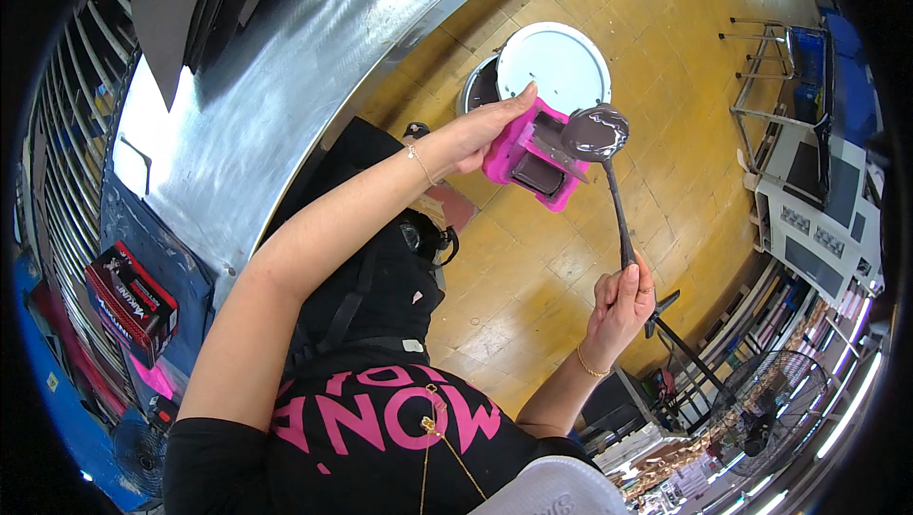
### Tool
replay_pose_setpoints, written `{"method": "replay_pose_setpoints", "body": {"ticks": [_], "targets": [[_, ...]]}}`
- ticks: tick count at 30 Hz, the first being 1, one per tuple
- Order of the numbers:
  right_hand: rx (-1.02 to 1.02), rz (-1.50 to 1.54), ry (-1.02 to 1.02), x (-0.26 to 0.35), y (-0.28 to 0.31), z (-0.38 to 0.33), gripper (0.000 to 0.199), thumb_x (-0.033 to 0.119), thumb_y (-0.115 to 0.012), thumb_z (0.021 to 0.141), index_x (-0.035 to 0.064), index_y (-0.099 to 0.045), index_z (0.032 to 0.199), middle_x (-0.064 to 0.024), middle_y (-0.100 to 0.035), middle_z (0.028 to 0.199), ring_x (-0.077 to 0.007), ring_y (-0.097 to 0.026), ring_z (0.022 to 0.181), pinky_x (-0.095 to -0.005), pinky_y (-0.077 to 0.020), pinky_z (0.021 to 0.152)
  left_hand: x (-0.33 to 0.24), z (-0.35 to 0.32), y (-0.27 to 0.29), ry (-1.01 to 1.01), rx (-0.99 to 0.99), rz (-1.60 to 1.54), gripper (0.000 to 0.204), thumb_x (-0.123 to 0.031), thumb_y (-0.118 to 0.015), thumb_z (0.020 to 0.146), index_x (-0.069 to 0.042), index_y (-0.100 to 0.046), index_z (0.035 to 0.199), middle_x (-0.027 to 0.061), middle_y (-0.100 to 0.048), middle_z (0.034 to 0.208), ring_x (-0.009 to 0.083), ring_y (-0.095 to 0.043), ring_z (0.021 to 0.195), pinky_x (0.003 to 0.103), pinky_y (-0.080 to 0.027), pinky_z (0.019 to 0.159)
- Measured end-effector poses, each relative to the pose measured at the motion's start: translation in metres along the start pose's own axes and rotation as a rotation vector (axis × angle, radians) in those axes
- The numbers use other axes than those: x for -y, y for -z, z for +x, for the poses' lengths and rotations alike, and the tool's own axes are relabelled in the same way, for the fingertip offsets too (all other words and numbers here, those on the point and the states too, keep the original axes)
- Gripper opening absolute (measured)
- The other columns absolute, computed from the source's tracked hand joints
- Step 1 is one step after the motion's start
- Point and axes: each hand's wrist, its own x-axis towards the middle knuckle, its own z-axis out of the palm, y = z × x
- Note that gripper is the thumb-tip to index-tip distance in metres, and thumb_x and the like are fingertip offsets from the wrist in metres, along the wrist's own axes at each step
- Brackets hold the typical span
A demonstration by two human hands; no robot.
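Left hand [478,136] (partly hidden) behind pink block [514,149], dark-coated ladle [599,135]

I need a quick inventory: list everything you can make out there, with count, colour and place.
Pink mould-like piece: one, pink with dark insides, centre
Ladle: one, coated dark brown-grey, right of the pink piece
Round lid: one, white, top centre
Round container: one, pale rim, partly hidden beside the lid
Metal table: one, silver, upper left
Sheets: several, grey and dark, on the table
Box: one, red and black, left
Fans: two, black, lower right and lower left
Floor: one, yellow tiles, middle
Background clutter: uncountable, mixed colours, both edges
Left hand: one, bare, holding the pink piece
Right hand: one, bare, gripping the ladle handle
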Motion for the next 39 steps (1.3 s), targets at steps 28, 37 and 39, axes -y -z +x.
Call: {"method": "replay_pose_setpoints", "body": {"ticks": [28, 37, 39], "targets": [[-0.057, -0.175, 0.245, 0.008, -0.002, -0.006, 0.024, 0.013, -0.052, 0.096, -0.0032, -0.057, 0.113, 0.0003, -0.042, 0.059, -0.0047, -0.034, 0.047, -0.0177, -0.0241, 0.038, -0.005, -0.010, -0.013, -0.071, -0.019, -0.034, 0.076, -0.064, -0.051, 0.084, -0.003, -0.044, 0.129, 0.0139, -0.054, 0.125, 0.0192, -0.055, 0.114, 0.035, -0.047, 0.096], [-0.046, -0.205, 0.233, 0.000, -0.002, -0.004, 0.025, 0.013, -0.053, 0.096, -0.0037, -0.056, 0.114, -0.0004, -0.044, 0.059, -0.0039, -0.035, 0.046, -0.0176, -0.0231, 0.038, -0.008, -0.016, -0.018, -0.069, -0.021, -0.048, 0.074, -0.062, -0.050, 0.086, -0.003, -0.044, 0.129, 0.0134, -0.054, 0.125, 0.0182, -0.055, 0.113, 0.034, -0.047, 0.096], [-0.040, -0.206, 0.231, -0.002, -0.002, -0.003, 0.025, 0.014, -0.053, 0.096, -0.0037, -0.056, 0.114, -0.0004, -0.044, 0.059, -0.0037, -0.035, 0.046, -0.0174, -0.0232, 0.038, -0.008, -0.017, -0.018, -0.072, -0.017, -0.052, 0.073, -0.062, -0.050, 0.086, -0.003, -0.044, 0.129, 0.0130, -0.054, 0.125, 0.0179, -0.055, 0.113, 0.033, -0.047, 0.096]]}}
